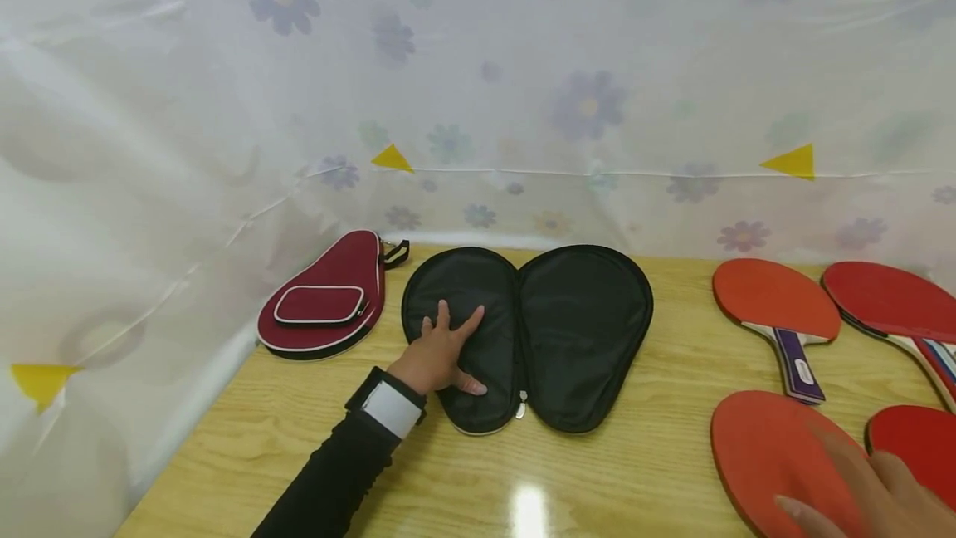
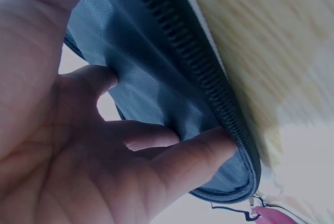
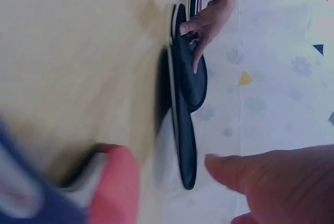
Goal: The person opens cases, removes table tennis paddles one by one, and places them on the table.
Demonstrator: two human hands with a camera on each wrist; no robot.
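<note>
A black table tennis bat case (image 1: 582, 330) lies unzipped and spread flat, its two lined halves side by side. My left hand (image 1: 433, 355) rests on the left half with fingers spread; in the left wrist view its fingertips press the dark lining (image 2: 141, 78) beside the zip teeth. At the lower right, my right hand (image 1: 889, 488), blurred, is over an orange-red table tennis bat (image 1: 769, 447), its thumb apart from the fingers. That bat's handle is hidden. In the right wrist view, a finger (image 3: 229, 169) stretches out with nothing gripped.
A maroon bat case (image 1: 321, 297) with a small front pocket lies at the left. Beyond my right hand are an orange bat (image 1: 777, 297) with a purple handle and a red bat (image 1: 896, 297). Another red bat (image 1: 919, 438) lies at the right edge. A flowered curtain (image 1: 523, 90) hangs behind the table.
</note>
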